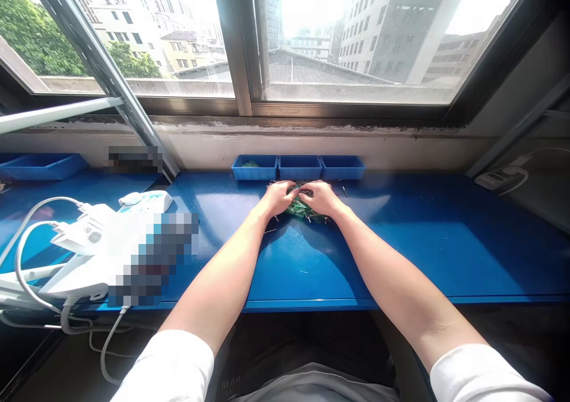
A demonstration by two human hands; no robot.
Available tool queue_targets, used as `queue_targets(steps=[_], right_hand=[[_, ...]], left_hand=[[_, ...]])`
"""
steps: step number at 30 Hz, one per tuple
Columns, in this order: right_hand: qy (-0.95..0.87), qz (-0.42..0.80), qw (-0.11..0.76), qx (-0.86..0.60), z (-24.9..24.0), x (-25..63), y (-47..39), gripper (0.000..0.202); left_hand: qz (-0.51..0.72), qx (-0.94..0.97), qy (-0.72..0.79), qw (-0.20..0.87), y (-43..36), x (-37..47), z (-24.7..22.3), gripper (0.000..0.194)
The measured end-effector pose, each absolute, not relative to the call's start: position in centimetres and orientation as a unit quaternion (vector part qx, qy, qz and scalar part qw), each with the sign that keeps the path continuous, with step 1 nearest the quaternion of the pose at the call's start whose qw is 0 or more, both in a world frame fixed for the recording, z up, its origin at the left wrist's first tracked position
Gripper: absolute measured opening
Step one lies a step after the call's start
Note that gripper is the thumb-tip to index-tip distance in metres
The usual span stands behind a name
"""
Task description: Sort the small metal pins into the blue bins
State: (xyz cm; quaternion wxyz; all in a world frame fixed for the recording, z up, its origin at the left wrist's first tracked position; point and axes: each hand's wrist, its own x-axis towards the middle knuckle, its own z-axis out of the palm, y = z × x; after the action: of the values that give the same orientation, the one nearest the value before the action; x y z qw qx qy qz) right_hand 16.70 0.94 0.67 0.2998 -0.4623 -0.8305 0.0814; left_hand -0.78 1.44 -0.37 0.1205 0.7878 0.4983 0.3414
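A small pile of green pieces mixed with thin dark and pale stick-like bits (301, 208) lies on the blue table. My left hand (281, 196) reaches into its left side, thumb and fingers bent together. On the right side of the same pile is my right hand (319, 196), its fingers curled in towards the left hand. The two thumbs almost meet over the pile. Whatever is between the fingertips is too small and partly hidden to name. A few loose thin pieces lie around the pile, one dark one (344, 192) to the right.
Behind the pile stand three blue bins: a left one (255, 174) with some green bits inside, a middle one (300, 174) and a right one (342, 174). White power strips and plugs (84, 233) with cables occupy the left. A metal upright (129, 105) rises before the window.
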Motion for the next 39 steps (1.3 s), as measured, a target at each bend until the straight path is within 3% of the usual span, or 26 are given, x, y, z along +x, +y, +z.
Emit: queue_targets(steps=[8,19,25,30,35,39], right_hand=[[-0.849,0.084,0.305,-0.422,0.8,16.7,0.7,0.038],[-0.860,0.069,0.318,-0.393,0.8,16.3,0.9,0.025],[-0.861,0.043,0.321,-0.391,0.5,16.4,1.2,0.020],[-0.859,0.027,0.334,-0.386,0.5,16.6,1.4,0.023],[-0.806,0.027,0.421,-0.414,1.1,16.6,1.2,0.026],[-0.724,0.170,0.509,-0.434,2.0,16.6,0.9,0.031]], left_hand=[[0.358,0.750,0.531,0.168,1.0,-0.8,0.1,0.040],[0.414,0.733,0.498,0.207,1.5,-0.8,-0.4,0.044],[0.455,0.712,0.456,0.280,1.5,-0.7,-0.2,0.053],[0.489,0.686,0.447,0.302,1.4,-0.7,0.0,0.041],[0.525,0.681,0.428,0.278,1.0,-0.6,0.7,0.033],[0.522,0.687,0.415,0.287,0.9,-0.5,0.9,0.039]])
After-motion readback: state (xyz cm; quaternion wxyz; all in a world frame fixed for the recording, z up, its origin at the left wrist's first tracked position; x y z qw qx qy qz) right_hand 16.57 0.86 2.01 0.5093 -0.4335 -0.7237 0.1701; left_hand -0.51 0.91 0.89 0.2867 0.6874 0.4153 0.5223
